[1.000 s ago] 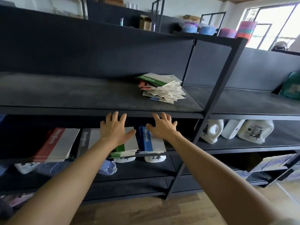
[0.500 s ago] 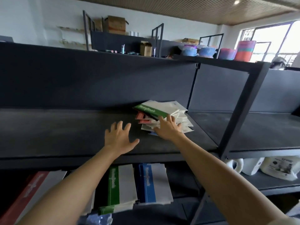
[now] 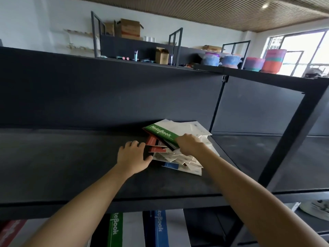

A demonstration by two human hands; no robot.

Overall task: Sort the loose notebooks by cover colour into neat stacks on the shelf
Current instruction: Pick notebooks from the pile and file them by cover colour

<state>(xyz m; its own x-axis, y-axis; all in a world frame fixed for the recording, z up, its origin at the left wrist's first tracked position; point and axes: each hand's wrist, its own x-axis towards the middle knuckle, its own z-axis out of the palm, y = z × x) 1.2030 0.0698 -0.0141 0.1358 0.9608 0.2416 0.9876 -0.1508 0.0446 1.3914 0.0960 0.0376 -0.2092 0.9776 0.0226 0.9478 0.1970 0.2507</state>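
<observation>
Sorting scarcely begun, we judge: mixed notebook pile [image 3: 179,158] on shelf [image 3: 71,166], left hand [image 3: 132,157] loose-fingered against it, right hand [image 3: 189,145] gripping green notebook [image 3: 160,133].

Cardboard boxes [image 3: 130,29] are sitting atop a dark rack [image 3: 124,42] along the white back wall, with a smaller open box [image 3: 161,55] standing below them near a blue tube [image 3: 135,55]. Brightly coloured tubs [image 3: 229,61] are lining up to the right, the tallest stack [image 3: 273,60] rising beside a window [image 3: 302,50] that is letting in daylight. A recessed light [image 3: 264,5] is glowing in the slatted ceiling [image 3: 195,11].
</observation>
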